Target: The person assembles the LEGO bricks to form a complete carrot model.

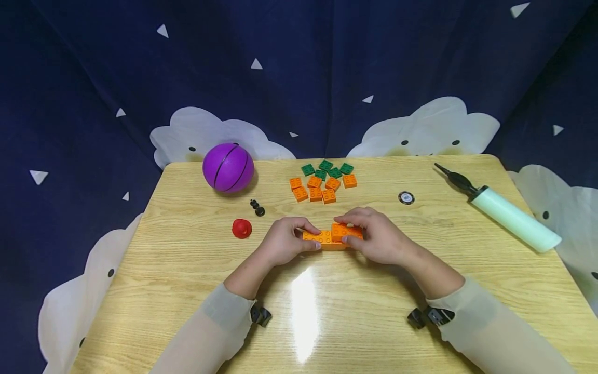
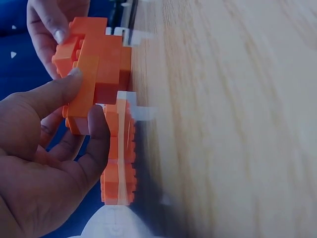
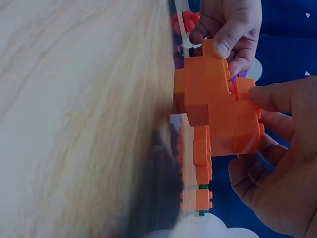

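From the head view, both hands grip an orange brick stack (image 1: 333, 237) mid-tabletop, left hand (image 1: 285, 241) and right hand (image 1: 376, 239) at its ends; left wrist: thumb and fingers (image 2: 91, 134) pinch its side; right wrist: same; probably light, rigid, best held by flat sides.

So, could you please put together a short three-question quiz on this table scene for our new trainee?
1. True or false: both hands grip the orange plastic brick assembly.
2. Which thing lies nearest the purple rubber ball: A the mint-green hand pump, B the small black valve piece, C the round black token?
3. What colours are the loose square bricks beyond the hands?

Key
1. True: left hand and right hand each pinch one end.
2. B.
3. Orange and green.
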Action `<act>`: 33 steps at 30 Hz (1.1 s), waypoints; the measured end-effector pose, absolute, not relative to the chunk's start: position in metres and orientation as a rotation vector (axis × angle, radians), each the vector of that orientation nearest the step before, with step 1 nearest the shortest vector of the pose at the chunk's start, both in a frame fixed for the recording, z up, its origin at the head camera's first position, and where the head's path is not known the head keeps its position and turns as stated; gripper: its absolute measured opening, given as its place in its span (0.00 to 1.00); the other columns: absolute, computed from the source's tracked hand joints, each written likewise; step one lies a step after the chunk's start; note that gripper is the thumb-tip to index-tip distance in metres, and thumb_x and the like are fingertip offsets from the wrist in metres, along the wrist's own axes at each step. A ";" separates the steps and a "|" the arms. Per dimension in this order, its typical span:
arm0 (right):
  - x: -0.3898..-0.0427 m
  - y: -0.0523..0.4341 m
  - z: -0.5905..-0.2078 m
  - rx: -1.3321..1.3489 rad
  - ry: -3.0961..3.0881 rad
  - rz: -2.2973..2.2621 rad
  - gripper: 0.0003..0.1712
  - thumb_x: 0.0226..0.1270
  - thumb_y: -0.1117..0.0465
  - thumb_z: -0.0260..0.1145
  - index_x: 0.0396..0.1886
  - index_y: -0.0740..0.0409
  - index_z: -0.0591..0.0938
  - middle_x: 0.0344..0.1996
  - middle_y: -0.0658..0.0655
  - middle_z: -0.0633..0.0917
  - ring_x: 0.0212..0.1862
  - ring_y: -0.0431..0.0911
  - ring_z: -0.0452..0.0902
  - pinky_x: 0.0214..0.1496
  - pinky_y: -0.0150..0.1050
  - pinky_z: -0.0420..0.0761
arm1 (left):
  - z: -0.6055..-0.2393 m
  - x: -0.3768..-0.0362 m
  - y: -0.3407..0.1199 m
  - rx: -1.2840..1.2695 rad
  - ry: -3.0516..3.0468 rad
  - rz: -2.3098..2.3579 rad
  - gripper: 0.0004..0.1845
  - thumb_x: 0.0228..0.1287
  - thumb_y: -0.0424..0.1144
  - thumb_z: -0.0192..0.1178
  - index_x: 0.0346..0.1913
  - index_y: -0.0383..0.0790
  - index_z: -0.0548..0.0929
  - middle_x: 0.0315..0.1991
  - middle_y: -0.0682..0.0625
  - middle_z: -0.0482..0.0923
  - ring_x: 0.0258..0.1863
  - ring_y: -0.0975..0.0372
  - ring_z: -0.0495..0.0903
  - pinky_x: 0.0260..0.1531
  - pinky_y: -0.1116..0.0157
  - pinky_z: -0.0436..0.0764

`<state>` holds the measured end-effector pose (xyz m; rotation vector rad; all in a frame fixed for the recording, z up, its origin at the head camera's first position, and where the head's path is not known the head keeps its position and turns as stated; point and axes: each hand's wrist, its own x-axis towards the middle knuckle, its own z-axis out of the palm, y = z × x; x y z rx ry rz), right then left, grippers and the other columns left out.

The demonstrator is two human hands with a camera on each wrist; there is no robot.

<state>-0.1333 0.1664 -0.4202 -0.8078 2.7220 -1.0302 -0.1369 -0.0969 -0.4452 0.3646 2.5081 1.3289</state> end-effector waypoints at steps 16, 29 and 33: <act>-0.125 0.161 -0.419 -0.839 2.826 -0.907 0.24 0.64 0.61 0.73 0.61 0.53 0.87 0.54 0.53 0.83 0.58 0.51 0.74 0.62 0.52 0.76 | -0.446 -0.137 -0.097 0.367 2.516 1.340 0.11 0.56 0.41 0.80 0.40 0.57 0.91 0.41 0.54 0.86 0.27 0.59 0.76 0.29 0.61 0.77; -0.126 0.158 -0.420 -0.889 2.854 -0.894 0.21 0.60 0.64 0.75 0.55 0.53 0.89 0.46 0.48 0.84 0.56 0.48 0.72 0.61 0.49 0.71 | -0.446 -0.136 -0.096 0.346 2.507 1.335 0.11 0.55 0.42 0.80 0.40 0.58 0.91 0.40 0.53 0.85 0.28 0.58 0.76 0.29 0.61 0.76; -0.127 0.158 -0.421 -0.895 2.867 -0.908 0.21 0.58 0.64 0.75 0.54 0.52 0.90 0.43 0.46 0.83 0.56 0.47 0.70 0.59 0.50 0.65 | -0.445 -0.136 -0.096 0.347 2.513 1.330 0.11 0.55 0.42 0.80 0.40 0.58 0.91 0.39 0.53 0.85 0.28 0.58 0.76 0.29 0.60 0.76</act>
